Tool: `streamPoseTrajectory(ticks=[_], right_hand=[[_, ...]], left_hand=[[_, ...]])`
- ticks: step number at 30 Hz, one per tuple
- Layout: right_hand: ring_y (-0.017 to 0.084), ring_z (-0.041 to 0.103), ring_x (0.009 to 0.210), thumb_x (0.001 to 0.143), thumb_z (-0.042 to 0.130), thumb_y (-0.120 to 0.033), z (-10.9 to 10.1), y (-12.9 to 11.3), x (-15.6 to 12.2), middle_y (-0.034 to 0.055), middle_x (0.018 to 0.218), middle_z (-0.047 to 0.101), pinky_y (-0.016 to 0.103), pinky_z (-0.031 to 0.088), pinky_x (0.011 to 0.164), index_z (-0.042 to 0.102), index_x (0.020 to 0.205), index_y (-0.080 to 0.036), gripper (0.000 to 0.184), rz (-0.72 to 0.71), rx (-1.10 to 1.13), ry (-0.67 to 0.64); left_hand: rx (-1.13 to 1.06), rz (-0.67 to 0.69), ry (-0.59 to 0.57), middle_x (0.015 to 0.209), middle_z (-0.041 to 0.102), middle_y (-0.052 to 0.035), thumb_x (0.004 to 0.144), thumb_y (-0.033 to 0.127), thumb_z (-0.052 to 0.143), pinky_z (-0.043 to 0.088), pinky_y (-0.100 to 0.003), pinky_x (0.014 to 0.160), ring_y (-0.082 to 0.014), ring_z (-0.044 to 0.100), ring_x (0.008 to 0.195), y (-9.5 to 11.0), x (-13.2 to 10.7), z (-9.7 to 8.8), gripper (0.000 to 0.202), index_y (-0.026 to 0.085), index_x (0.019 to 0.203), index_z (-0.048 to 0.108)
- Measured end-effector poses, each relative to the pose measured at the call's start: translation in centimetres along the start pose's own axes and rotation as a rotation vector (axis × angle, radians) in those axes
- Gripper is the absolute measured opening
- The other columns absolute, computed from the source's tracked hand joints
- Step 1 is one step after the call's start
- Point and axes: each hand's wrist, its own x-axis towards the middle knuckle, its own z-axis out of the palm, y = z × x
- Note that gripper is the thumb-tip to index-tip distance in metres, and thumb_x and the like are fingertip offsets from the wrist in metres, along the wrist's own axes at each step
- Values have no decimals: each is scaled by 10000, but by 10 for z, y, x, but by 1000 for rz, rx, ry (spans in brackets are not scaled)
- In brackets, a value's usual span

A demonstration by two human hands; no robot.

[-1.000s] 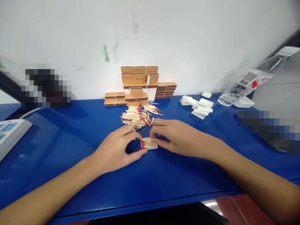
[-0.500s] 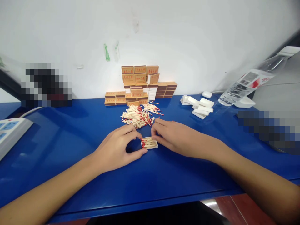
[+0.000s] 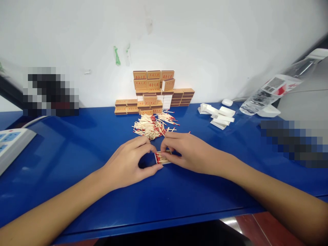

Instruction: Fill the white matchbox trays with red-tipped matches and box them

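Observation:
A small white matchbox tray (image 3: 161, 158) filled with red-tipped matches lies on the blue table (image 3: 77, 143) between my hands. My left hand (image 3: 128, 162) curls round its left end, thumb and forefinger pinching the tray. My right hand (image 3: 188, 150) covers its right end, fingers bent onto the matches inside. A loose heap of matches (image 3: 153, 124) lies just behind the tray.
Stacked tan matchboxes (image 3: 153, 90) stand against the white wall. Several empty white trays (image 3: 217, 115) lie at the back right, beside a plastic bottle (image 3: 271, 90) on its side. A white power strip (image 3: 10, 145) sits at the left edge.
My right hand has slid left over the tray, its fingers now pressing on the matches. The left hand has stayed put on the tray's left end.

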Motion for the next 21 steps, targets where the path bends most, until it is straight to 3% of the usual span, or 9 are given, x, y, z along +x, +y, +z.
streamPoseTrajectory(ticks=[10,21], right_hand=[[149,610,763,1050,589,-223,7,-2,3,51,974,679,287,390,644,679,970,-154,138,-74,-207,31],[177,642,798,1102,496,-255,3,-9,4,94,1006,691,300,366,608,692,971,-134,265,-72,-381,-44]], left_hand=[[2,32,3,931,626,-30,947,400,751,498,-329,738,-192,622,832,-2,0,1,231,185,1017,704],[10,8,-9,933,629,-24,930,393,766,486,-321,709,-186,619,822,-2,0,1,237,181,1005,689]])
